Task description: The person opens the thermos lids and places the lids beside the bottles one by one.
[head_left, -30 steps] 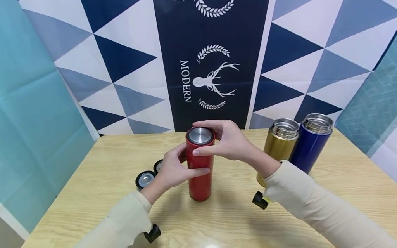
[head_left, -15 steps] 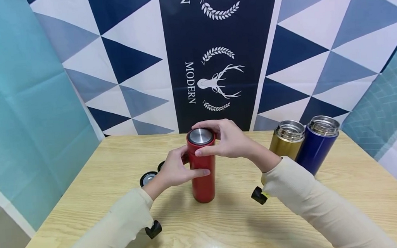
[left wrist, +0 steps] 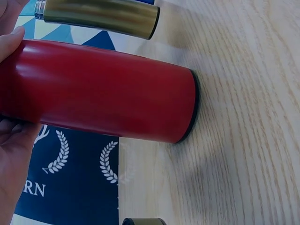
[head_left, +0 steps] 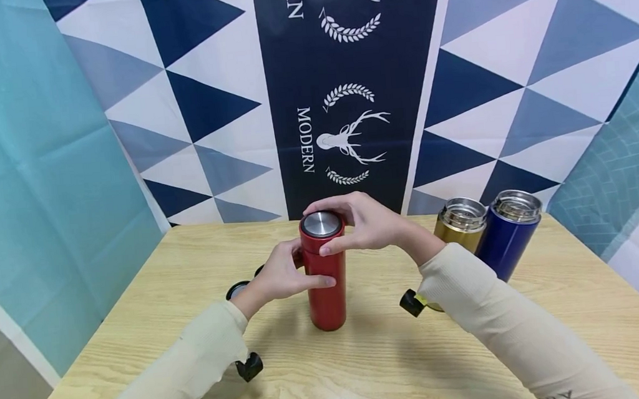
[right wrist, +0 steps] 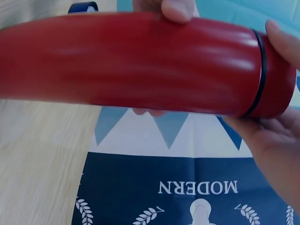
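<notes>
A red thermos bottle (head_left: 328, 308) stands on the wooden table, a round steel disc set in the top of its lid (head_left: 322, 224). My left hand (head_left: 283, 274) grips the body around its middle, thumb across the front. Higher up, my right hand (head_left: 367, 222) holds the lid between the thumb in front and the fingers behind. In the right wrist view a dark seam separates the lid (right wrist: 280, 86) from the body (right wrist: 154, 65). The black-edged base (left wrist: 190, 108) shows low in the left wrist view, at the tabletop.
To the right stand a gold bottle (head_left: 460, 233) and a blue bottle (head_left: 506, 244), both lidless with steel necks. Loose lids (head_left: 237, 290) lie at the left, partly hidden behind my left hand. A patterned cloth (head_left: 222, 107) hangs behind the table.
My right hand has turned a little around the lid: the thumb has slid rightward across the front, the fingers leftward behind. My left hand keeps its hold on the bottle. The head view has shifted slightly.
</notes>
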Demonstrator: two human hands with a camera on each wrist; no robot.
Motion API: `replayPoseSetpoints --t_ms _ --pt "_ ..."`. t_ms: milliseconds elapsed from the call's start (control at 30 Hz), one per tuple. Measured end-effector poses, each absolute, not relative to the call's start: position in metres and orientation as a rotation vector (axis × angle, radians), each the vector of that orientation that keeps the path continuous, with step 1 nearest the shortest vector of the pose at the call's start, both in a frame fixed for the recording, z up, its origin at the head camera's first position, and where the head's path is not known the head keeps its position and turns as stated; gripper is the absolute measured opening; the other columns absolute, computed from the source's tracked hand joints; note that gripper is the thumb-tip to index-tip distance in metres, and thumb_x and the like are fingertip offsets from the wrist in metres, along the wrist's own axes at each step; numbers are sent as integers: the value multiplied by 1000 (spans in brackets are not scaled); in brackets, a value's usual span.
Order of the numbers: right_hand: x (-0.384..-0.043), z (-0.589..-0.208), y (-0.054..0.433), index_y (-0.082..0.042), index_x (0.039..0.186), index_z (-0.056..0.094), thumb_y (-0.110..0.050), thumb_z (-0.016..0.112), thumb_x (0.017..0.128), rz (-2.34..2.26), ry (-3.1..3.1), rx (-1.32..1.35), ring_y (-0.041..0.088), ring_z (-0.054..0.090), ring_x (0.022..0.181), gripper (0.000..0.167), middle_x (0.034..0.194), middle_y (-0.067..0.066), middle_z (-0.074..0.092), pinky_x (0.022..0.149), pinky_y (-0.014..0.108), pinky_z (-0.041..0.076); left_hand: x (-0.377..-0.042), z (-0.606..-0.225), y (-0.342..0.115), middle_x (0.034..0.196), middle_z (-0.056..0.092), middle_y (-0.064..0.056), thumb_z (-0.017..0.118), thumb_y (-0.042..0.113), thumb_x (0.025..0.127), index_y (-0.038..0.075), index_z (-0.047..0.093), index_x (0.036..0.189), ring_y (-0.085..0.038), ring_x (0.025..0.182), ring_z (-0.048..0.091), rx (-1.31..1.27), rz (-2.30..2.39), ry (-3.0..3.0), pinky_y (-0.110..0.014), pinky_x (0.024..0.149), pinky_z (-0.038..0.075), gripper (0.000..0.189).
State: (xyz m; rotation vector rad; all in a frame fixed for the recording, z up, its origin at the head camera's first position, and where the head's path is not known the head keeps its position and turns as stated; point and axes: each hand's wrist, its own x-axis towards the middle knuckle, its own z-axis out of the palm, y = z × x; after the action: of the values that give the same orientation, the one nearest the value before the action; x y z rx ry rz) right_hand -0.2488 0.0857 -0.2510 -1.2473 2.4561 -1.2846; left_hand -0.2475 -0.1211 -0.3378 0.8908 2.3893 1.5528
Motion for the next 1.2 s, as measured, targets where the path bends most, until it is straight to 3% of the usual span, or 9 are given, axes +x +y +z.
replayPoseSetpoints --t_ms 367,567,733,933,1200 --pt "-262 -259 88 -5 131 52 -11 76 80 -1335 2202 -1254 21 60 111 57 126 14 60 99 33 52 -247 -346 -122 122 66 -8 80 19 75 12 57 126 -20 106 65 859 1624 2302 -41 97 53 56" --pt "-258 -263 88 -13 140 47 -15 76 80 -1357 2272 -1189 20 57 120 66 136 9 56 101 33 51 -247 -346 -123 125 64 -4 81 23 74 16 54 129 -20 110 62 819 1583 2348 -40 98 52 62" --pt "-251 -256 88 -9 144 41 -15 76 79 -1356 2305 -1182 23 53 128 74 142 12 52 106 37 47 -246 -340 -122 129 61 -4 82 21 73 15 51 132 -22 116 59 829 1581 2350 -42 103 49 66" --pt "-232 -251 82 -7 144 41 -14 81 74 -1421 2444 -982 25 53 130 80 141 11 54 109 41 44 -235 -339 -117 131 59 -3 83 20 73 18 50 134 -22 119 57 735 1657 2362 -45 104 48 69" --pt "-214 -268 68 -8 143 42 -14 80 75 -1692 2548 -688 28 58 123 78 137 13 56 103 42 49 -221 -345 -104 132 59 0 85 23 70 23 51 134 -22 124 56 527 1862 2431 -44 106 47 72"
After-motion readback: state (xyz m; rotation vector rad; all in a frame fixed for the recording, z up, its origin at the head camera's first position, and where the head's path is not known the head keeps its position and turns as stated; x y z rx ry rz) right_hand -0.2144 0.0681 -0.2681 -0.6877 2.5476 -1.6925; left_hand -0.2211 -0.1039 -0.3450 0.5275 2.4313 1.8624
